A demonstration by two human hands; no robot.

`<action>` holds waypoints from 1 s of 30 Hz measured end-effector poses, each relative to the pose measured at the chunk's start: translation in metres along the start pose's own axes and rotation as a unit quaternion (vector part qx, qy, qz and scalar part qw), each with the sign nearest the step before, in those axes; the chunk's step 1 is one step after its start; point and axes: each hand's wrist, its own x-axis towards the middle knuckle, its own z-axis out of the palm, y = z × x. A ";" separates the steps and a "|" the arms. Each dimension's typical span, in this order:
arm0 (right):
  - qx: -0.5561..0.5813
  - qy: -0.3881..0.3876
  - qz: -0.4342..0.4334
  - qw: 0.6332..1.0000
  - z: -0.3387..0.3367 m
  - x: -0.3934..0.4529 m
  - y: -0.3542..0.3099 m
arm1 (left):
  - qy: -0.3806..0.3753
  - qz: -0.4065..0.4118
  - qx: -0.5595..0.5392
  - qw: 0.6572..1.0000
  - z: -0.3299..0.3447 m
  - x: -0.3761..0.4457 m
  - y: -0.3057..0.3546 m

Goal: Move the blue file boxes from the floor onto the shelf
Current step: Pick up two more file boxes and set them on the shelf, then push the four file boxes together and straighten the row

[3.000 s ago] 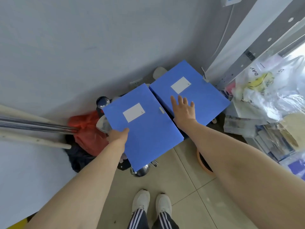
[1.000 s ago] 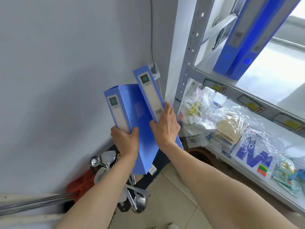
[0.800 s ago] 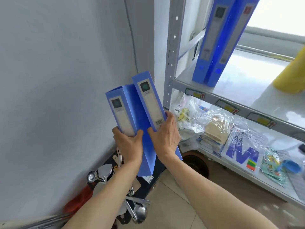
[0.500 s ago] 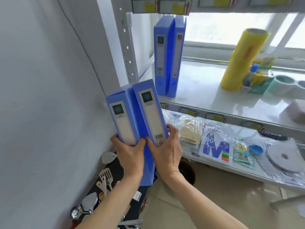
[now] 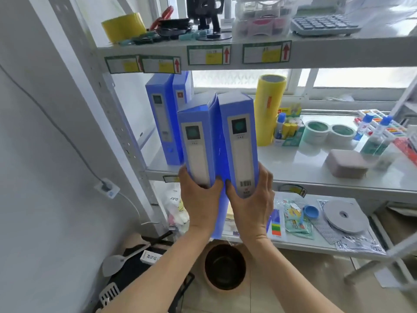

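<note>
Two blue boxes up off floor, not yet on shelf. Left hand fingers wrap one, right hand fingers wrap other. Two boxes stand there already.

We recorded bright daylight from the frosted window behind, glare on the glossy white metal shelf board, and wide-angle bending with soft blur at frame edges.
</note>
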 end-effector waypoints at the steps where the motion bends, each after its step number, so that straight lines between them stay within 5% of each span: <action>1: -0.002 0.002 0.009 1.000 0.001 0.008 0.000 | 0.007 0.004 0.010 1.000 0.007 0.006 0.005; 18: 0.063 0.009 0.003 0.998 0.009 0.063 0.004 | 0.022 0.047 -0.051 0.997 0.061 0.039 0.019; 30: 0.148 -0.053 0.044 0.987 0.089 0.118 0.052 | 0.011 0.051 -0.100 0.994 0.106 0.115 -0.018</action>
